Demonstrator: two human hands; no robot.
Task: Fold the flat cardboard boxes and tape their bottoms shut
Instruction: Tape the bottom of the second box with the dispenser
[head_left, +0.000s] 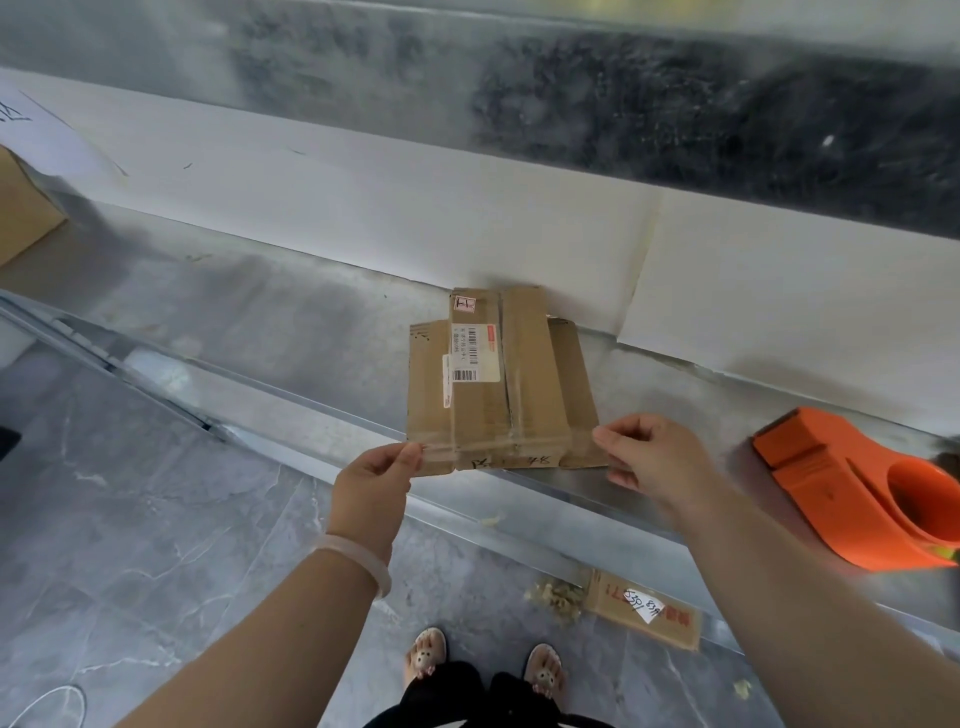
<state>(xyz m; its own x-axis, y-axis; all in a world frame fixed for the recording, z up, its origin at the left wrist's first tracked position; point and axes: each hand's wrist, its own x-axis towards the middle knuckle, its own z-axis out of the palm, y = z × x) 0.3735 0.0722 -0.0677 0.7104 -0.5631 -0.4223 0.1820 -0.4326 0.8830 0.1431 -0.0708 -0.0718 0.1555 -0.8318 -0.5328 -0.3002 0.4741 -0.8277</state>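
Grip: the left hand and right hand each pinch a near corner of the flat cardboard box.
Box: it stretches away from both hands and lies flat on the metal table, with old tape and labels on it.
Right of grip: an orange tape dispenser lies untouched near the right hand.
Progress: early, by my judgement; this box is not yet opened, folded or taped.
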